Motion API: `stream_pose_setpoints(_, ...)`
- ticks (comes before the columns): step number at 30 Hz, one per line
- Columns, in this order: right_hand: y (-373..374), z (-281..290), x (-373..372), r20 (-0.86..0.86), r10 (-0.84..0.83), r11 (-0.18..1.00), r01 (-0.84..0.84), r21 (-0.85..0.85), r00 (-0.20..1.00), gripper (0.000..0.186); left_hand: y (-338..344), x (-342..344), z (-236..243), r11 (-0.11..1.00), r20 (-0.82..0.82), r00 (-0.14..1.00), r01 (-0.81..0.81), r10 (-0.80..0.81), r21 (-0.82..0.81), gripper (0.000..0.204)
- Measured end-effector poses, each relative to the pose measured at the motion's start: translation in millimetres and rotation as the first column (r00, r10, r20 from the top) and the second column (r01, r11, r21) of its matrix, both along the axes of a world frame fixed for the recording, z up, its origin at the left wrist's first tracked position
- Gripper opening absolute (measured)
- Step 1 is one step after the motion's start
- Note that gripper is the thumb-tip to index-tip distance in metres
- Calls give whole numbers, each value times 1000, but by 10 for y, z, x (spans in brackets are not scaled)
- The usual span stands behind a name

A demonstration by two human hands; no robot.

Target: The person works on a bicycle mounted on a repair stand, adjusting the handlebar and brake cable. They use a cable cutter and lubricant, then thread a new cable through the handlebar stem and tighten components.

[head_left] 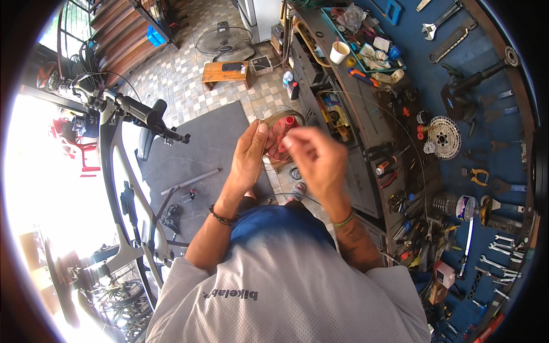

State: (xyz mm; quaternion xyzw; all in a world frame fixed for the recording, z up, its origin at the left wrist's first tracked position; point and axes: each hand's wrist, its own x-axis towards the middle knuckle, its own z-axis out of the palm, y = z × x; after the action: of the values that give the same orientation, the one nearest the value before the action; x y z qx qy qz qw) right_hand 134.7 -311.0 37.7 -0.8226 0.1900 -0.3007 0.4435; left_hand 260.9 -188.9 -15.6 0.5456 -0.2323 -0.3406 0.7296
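Observation:
My left hand (249,153) is raised in front of my body, its fingers closed together with a thin cable (263,141) at the thumb and fingertips. Close to it on the right, my right hand (318,159) has its fingers curled in a pinch near the cable loops. It is smeared by motion, and what it pinches cannot be made out. Beyond the hands, a red object (278,137) shows between them, partly hidden by my fingers; its kind is unclear.
A bicycle frame (114,166) stands at the left, over a dark mat (197,140). On the right, a workbench (366,123) carries a cup (339,52), a cassette (445,138) and several tools. Wrenches hang on the blue wall (486,128). Farther off are a low wooden table (213,72) and a fan (223,41).

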Motion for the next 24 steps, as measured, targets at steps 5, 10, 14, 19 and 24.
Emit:
stream_pose_setpoints(5,-660,151,307,169,258,895,-169,-413,951,15,7,-64,364,989,-97,985,146,-144,13,37)
stream_pose_setpoints(10,-895,145,316,87,218,975,-212,-72,972,9,54,-41,355,982,-189,964,183,-187,-39,37)
stream_pose_setpoints(14,-1020,92,277,239,-18,887,-95,452,971,11,92,-3,315,984,-248,954,146,-168,-102,35)
stream_pose_setpoints(19,-1131,37,210,260,-179,750,-40,661,949,9,129,24,291,980,-304,935,150,-184,-131,34)
stream_pose_setpoints(24,-1266,154,4,230,-55,670,-135,730,972,9,242,47,240,987,-302,940,144,-158,-69,33)
